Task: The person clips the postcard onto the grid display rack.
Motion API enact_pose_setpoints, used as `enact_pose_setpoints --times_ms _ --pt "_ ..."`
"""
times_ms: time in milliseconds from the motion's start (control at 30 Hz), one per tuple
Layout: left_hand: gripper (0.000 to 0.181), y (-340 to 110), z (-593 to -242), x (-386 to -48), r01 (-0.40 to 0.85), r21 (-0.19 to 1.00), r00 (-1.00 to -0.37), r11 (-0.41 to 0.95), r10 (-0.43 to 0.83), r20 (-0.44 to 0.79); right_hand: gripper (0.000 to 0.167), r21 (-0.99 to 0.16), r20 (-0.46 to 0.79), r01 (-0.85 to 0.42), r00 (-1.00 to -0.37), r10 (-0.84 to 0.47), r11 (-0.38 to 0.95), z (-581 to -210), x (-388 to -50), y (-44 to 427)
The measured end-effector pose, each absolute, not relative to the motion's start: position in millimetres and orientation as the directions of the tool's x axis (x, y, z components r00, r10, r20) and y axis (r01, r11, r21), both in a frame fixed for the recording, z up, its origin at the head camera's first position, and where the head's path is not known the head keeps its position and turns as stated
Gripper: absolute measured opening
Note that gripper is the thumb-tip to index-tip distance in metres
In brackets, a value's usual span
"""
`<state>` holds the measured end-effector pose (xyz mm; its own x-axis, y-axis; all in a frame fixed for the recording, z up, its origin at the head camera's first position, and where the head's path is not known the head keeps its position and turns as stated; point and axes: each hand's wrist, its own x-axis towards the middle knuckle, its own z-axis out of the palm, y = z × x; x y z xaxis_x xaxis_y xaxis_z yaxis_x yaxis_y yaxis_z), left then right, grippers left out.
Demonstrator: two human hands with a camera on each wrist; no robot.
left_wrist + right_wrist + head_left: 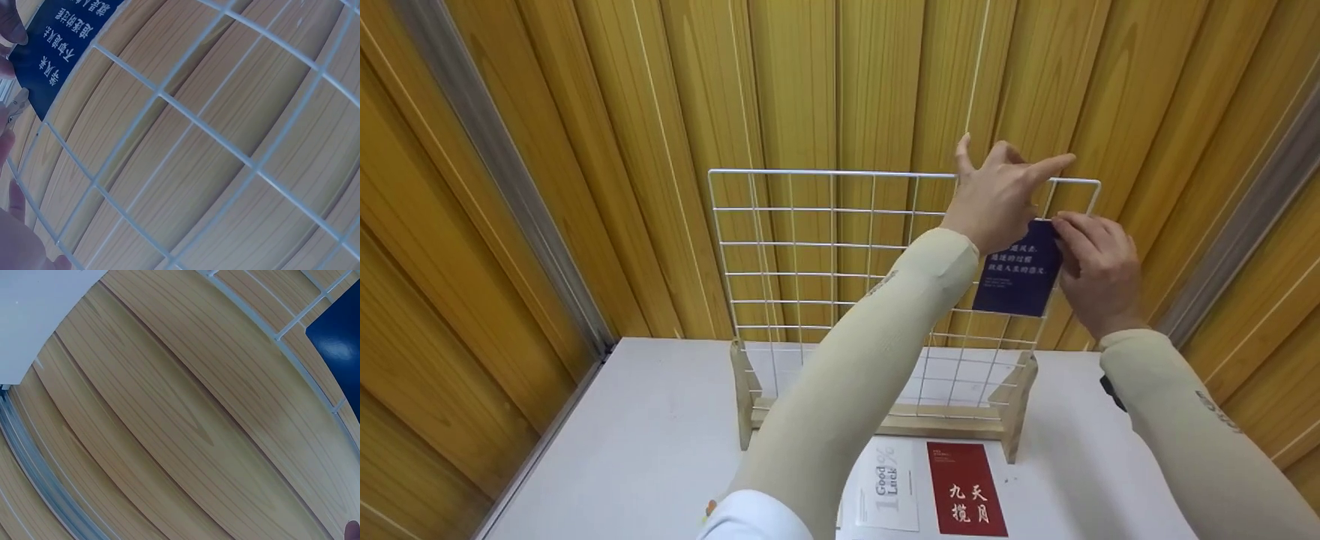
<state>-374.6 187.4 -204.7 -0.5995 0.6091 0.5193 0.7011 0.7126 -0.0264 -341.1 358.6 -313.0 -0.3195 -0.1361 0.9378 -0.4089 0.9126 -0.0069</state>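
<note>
And there's the blue card [1020, 277], up at 2 o'clock on the wire grid [834, 244]! The right hand [1101, 274], at the card's 3 o'clock, pinches its top corner. The left hand [997, 196], at the card's 11 o'clock, grips a small clip [20, 104] right by the top edge; whether it bites the card, I can't tell. Hands close, but apart! Down on the table [660, 412], a white card [894, 487] lies at the grid's 6 o'clock, a red card [966, 484] at 5.

two hands [996, 195] [1102, 266], one wire grid [833, 244], two wooden supports [745, 397] [1020, 409], one clip [19, 106], at least three cards [1020, 281] [967, 487] [889, 491]
</note>
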Motion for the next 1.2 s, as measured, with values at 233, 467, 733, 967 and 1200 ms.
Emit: enact_pose_setpoints --times_ms 233,467,733,967,1200 --pt "0.073 191.5 -200.2 -374.7 0.686 -0.026 -0.618 0.727 0.601 0.508 0.027 -0.002 0.933 -0.406 -0.33 -0.145 0.914 -308.9 -338.6 353.2" --pt "0.081 191.7 -193.1 -376.5 0.666 -0.069 -0.634 0.743 0.612 0.474 0.027 -0.005 0.93 -0.404 -0.337 -0.144 0.915 -305.7 -337.2 349.0" --pt "0.082 195.8 -192.7 -375.9 0.664 -0.087 -0.634 0.743 0.62 0.461 0.026 -0.02 0.935 -0.394 -0.333 -0.123 0.919 -305.6 -337.6 351.8" --pt "0.081 195.2 -192.6 -378.9 0.662 -0.072 -0.649 0.746 0.618 0.443 0.028 0.006 0.912 -0.396 -0.374 -0.167 0.918 -302.7 -335.5 353.4" --pt "0.08 194.0 -194.8 -379.3 0.655 -0.07 -0.656 0.752 0.612 0.442 0.03 0.036 0.897 -0.387 -0.393 -0.2 0.921 -304.1 -334.3 355.6"
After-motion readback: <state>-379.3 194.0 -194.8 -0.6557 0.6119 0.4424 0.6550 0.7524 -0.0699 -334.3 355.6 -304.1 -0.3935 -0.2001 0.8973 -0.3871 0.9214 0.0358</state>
